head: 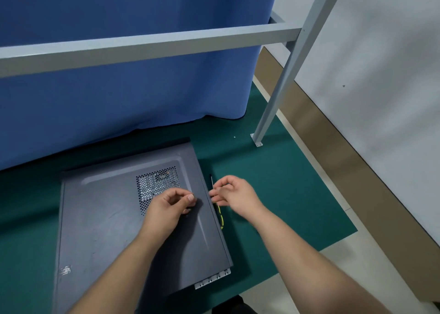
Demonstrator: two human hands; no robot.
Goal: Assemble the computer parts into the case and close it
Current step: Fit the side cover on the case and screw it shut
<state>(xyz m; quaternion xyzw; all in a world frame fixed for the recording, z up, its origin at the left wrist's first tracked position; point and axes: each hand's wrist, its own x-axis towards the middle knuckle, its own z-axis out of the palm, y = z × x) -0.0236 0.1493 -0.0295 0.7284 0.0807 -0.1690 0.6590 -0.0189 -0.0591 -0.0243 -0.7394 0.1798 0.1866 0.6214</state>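
Grey computer case [114,220] flat on green mat [273,194], lower left of frame, side panel on. Left hand [170,205] above panel, fingers curled, pinching something too small to identify. Right hand [234,192] at case's right edge, fingers curled; contents unclear. Screwdriver [220,214] just beside that edge
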